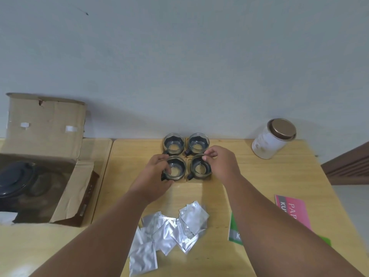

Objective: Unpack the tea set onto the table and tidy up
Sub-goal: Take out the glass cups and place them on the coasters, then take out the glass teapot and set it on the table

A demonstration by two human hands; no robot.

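Sitting upright at the table's (259, 176) far edge, four empty glass cups (174, 145) are pointed handles near-left, one gripped by the left hand (157, 174), another's rim pinched by the right hand (221, 162), teapot (14, 176) seen in the box (44, 126).

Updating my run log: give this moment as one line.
left hand grips near-left cup | right hand pinches near-right cup rim | teapot in box
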